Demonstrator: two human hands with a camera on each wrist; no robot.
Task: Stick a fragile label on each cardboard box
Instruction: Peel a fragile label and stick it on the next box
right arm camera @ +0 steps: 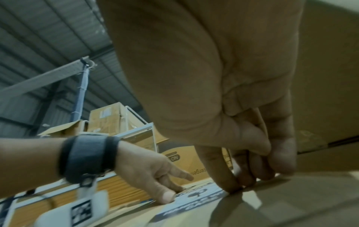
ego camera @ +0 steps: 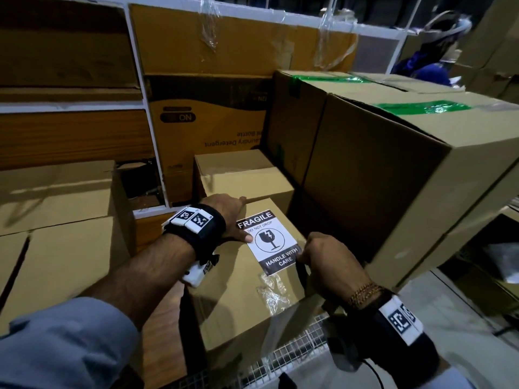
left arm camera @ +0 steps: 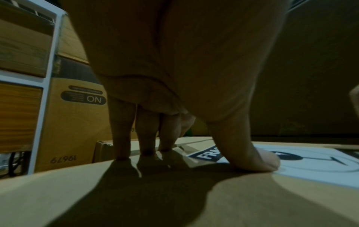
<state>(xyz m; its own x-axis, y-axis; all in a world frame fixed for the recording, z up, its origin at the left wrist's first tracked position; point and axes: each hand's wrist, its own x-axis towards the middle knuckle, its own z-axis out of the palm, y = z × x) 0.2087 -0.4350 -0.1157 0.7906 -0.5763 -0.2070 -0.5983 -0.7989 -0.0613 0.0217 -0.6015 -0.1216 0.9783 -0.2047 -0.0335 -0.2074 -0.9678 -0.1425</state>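
A white and black fragile label [ego camera: 269, 242] lies flat on top of a small cardboard box [ego camera: 238, 301] in front of me. My left hand [ego camera: 241, 217] rests on the box top with its fingers straight. The fingertips sit near the far edge and the thumb [left arm camera: 252, 159] presses the label's [left arm camera: 314, 165] left edge. My right hand [ego camera: 309, 254] is bent over the label's right edge. Its fingertips [right arm camera: 235, 184] press down on that edge of the label [right arm camera: 194, 198], with the thumb tucked against the index finger. A crumpled strip of clear tape [ego camera: 269, 290] sticks to the box just below the label.
Two large boxes with green tape [ego camera: 393, 178] stand close on the right. A small box [ego camera: 238, 175] sits behind and plain boxes [ego camera: 56, 209] fill the left. A white shelf frame holds a detergent carton [ego camera: 210, 122]. Wire mesh [ego camera: 295, 349] lies below; a person in blue [ego camera: 427, 66] is far right.
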